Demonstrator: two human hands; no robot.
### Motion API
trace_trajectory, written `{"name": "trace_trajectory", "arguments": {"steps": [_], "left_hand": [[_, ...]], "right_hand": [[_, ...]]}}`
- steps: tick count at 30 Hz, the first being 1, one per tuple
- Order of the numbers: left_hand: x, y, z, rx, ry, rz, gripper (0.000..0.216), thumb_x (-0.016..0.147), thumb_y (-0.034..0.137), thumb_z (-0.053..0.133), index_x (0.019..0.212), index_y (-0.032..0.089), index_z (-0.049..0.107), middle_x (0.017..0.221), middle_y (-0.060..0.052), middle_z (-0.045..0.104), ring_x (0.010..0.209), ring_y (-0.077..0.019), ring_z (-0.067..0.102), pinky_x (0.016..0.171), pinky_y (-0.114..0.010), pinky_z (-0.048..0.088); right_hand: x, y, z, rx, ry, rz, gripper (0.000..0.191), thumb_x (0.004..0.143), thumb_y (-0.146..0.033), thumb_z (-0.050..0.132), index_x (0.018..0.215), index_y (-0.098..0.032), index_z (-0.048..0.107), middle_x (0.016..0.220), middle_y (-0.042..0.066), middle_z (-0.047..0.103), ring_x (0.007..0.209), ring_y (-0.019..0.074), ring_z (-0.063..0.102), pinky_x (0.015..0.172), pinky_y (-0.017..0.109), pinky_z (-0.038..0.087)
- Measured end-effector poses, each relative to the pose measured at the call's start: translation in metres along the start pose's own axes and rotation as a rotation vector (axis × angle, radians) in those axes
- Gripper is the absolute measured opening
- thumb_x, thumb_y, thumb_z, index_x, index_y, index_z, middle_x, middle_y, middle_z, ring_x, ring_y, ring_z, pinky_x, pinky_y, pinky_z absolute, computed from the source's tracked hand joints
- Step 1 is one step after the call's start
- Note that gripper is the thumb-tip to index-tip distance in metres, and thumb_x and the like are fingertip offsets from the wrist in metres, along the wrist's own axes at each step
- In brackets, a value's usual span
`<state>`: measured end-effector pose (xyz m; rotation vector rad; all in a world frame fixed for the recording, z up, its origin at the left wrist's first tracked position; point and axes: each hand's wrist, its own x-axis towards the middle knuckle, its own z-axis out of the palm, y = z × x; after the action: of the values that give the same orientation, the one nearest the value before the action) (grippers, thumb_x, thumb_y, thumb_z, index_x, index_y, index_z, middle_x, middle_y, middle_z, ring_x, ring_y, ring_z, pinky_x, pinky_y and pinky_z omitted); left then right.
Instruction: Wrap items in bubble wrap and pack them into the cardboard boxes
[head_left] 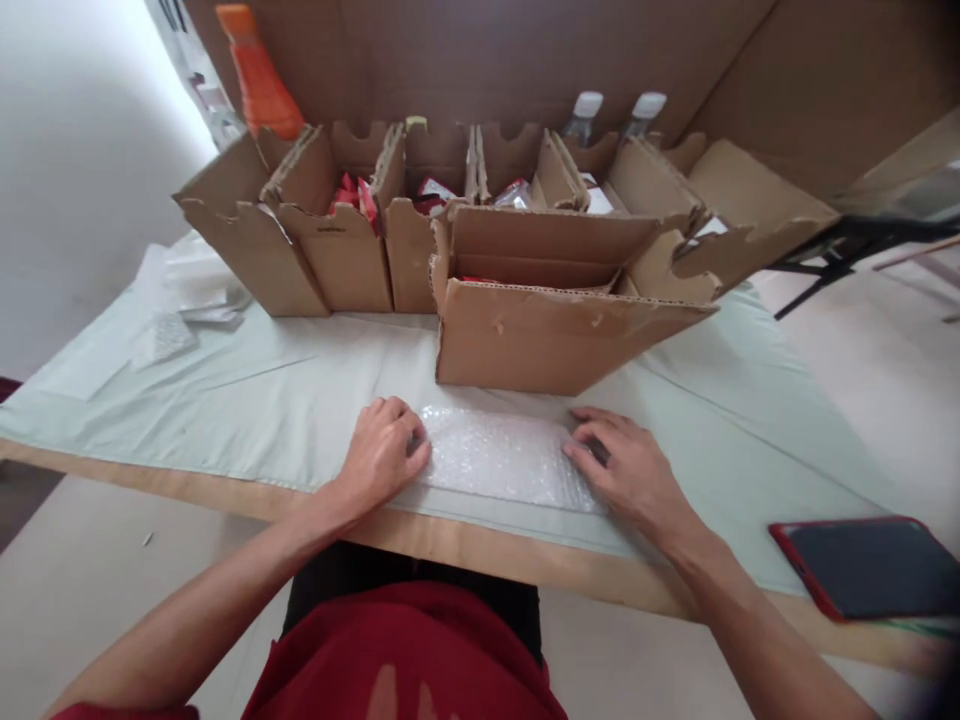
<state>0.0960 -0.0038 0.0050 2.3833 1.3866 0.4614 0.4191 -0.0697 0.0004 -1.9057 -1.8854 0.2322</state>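
Note:
A clear piece of bubble wrap (499,455) lies flat on the cloth near the table's front edge. My left hand (386,445) is at its left end, fingers curled and thumb against the edge. At the opposite end, my right hand (626,465) grips the wrap with bent fingers and thumb; its fingertips are partly hidden. Just beyond the wrap stands an open cardboard box (517,340) with something red inside.
Behind it is a row of open cardboard bins (349,260) holding small packets. An orange bottle (262,90) and two white-capped bottles (587,108) rise at the back. Clear plastic bags (195,275) lie at left, a red-edged phone (870,568) at right.

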Motion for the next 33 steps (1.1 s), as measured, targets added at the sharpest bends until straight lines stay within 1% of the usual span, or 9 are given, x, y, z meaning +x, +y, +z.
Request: {"name": "trace_trajectory", "arguments": {"steps": [3,6,10,15,20,23,27,30,33], "left_hand": [[0.0,0.002,-0.002,-0.087,0.013,-0.011,0.008,0.081,0.013,0.06,0.078,0.019,0.064,0.1,-0.01,0.071,0.095,-0.0261,0.066,0.087,-0.042,0.053],[-0.001,-0.01,-0.026,-0.209,-0.018,-0.041,0.007,0.087,0.018,0.055,0.081,0.02,0.058,0.084,-0.004,0.071,0.074,-0.0173,0.067,0.067,-0.029,0.053],[0.02,-0.03,-0.078,-0.384,-0.037,-0.112,0.014,0.086,0.024,0.057,0.099,0.019,0.059,0.069,0.002,0.068,0.062,-0.0152,0.063,0.058,-0.026,0.046],[0.078,-0.046,-0.112,-0.047,-0.002,-0.015,0.029,0.082,0.016,0.06,0.109,0.018,0.068,0.08,0.0,0.072,0.073,-0.0177,0.066,0.071,-0.03,0.049],[0.071,-0.072,-0.09,0.2,0.053,0.045,0.04,0.085,0.018,0.06,0.124,0.015,0.067,0.113,-0.012,0.072,0.109,-0.0311,0.065,0.098,-0.049,0.05],[0.01,-0.072,-0.069,0.043,0.084,0.19,0.04,0.086,0.013,0.052,0.122,0.015,0.066,0.115,-0.013,0.07,0.112,-0.0293,0.064,0.101,-0.05,0.051],[-0.068,-0.047,-0.045,-0.176,0.012,0.371,0.058,0.085,0.021,0.064,0.141,0.018,0.053,0.141,-0.017,0.06,0.137,-0.0326,0.05,0.114,-0.054,0.044],[-0.082,-0.034,-0.027,-0.19,0.13,0.338,0.05,0.092,0.023,0.064,0.141,0.02,0.053,0.126,-0.015,0.068,0.121,-0.0299,0.062,0.105,-0.05,0.05],[-0.07,-0.035,-0.017,-0.279,0.245,0.105,0.037,0.096,0.016,0.055,0.133,0.02,0.059,0.097,-0.006,0.074,0.088,-0.0205,0.069,0.083,-0.037,0.056]], "right_hand": [[-0.026,-0.02,-0.015,0.145,-0.001,0.146,0.031,0.088,-0.053,0.057,0.083,-0.024,0.066,0.08,0.006,0.072,0.07,0.025,0.067,0.07,0.043,0.055],[-0.053,-0.051,-0.017,0.451,-0.043,0.249,0.032,0.086,-0.051,0.067,0.104,-0.024,0.068,0.078,0.002,0.068,0.065,0.0187,0.065,0.062,0.031,0.055],[-0.063,-0.107,0.012,0.928,-0.202,0.338,0.06,0.092,-0.045,0.066,0.147,-0.026,0.05,0.089,0.0,0.066,0.067,0.0137,0.065,0.063,0.026,0.057],[-0.04,-0.158,0.053,1.111,-0.222,0.409,0.072,0.091,-0.044,0.067,0.156,-0.025,0.043,0.088,-0.001,0.064,0.066,0.0127,0.065,0.059,0.025,0.058],[-0.023,-0.159,0.06,1.035,-0.339,0.403,0.053,0.089,-0.046,0.067,0.136,-0.021,0.066,0.085,0.002,0.069,0.065,0.0149,0.066,0.058,0.029,0.061],[-0.02,-0.154,0.055,1.004,-0.406,0.373,0.038,0.089,-0.046,0.067,0.115,-0.019,0.075,0.083,0.004,0.072,0.062,0.0144,0.063,0.06,0.03,0.062],[-0.021,-0.156,0.054,1.035,-0.398,0.387,0.036,0.092,-0.047,0.068,0.115,-0.021,0.075,0.085,0.003,0.075,0.066,0.015,0.066,0.07,0.031,0.062],[-0.023,-0.161,0.059,1.094,-0.384,0.36,0.036,0.096,-0.05,0.065,0.12,-0.022,0.072,0.085,0.003,0.076,0.068,0.0156,0.068,0.074,0.032,0.061],[-0.026,-0.163,0.059,1.143,-0.253,0.289,0.04,0.1,-0.045,0.062,0.135,-0.026,0.06,0.103,0.007,0.078,0.076,0.0181,0.073,0.065,0.031,0.06]]}}
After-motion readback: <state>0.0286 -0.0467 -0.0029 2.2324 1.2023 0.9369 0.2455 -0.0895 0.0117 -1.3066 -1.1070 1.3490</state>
